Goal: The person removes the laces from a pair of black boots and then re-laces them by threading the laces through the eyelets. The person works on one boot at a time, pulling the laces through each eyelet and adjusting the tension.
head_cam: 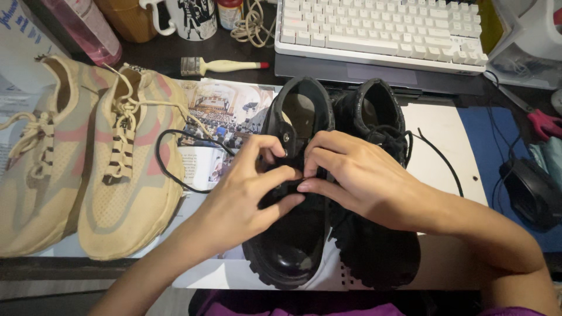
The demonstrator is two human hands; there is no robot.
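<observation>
A pair of tan sneakers (88, 164) lies at the left of the counter (158, 58), beside an open magazine (225, 117). A loose black lace (167, 158) loops from it toward the left hand (240, 193), whose fingers are curled and pinching at the lace area of the glossy black boot (293, 193). The right hand (357, 175) pinches the same spot, fingertips meeting the left's. This looks like threading the lace; the next eyelet calls for a fine pinch. A second black boot (374, 175) stands touching it, a keyboard (380, 29) behind.
</observation>
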